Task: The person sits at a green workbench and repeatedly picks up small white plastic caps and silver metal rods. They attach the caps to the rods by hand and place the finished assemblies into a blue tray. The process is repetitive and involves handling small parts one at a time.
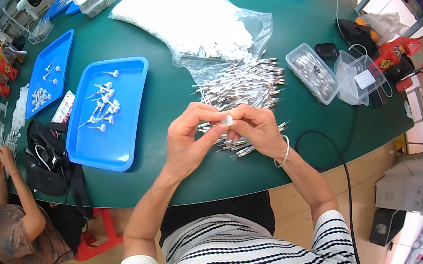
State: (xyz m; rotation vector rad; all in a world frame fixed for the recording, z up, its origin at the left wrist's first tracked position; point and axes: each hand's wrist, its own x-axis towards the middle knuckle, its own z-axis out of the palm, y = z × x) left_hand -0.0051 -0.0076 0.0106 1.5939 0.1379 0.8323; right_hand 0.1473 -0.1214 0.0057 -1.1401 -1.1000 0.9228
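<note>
My left hand (189, 140) and my right hand (260, 131) meet over the table, each closed in a pinch on a small white plastic cap (228, 120). Whether a rod is fitted in the cap is hidden by my fingers. Just beyond and under my hands lies a heap of thin metal rods (248, 83). Behind the heap, a clear plastic bag (259, 23) spills white caps (179, 13) toward it. To my left is a blue tray (128, 112) holding several white-capped rods (106, 100).
A clear box of rods (314, 72) stands right, beside clear containers (360, 75) and a red bottle (395, 52). A black cable (343, 166) crosses the front edge. At left are a second blue tray (62, 47), a black bag (45, 164) and a seated person (14, 229).
</note>
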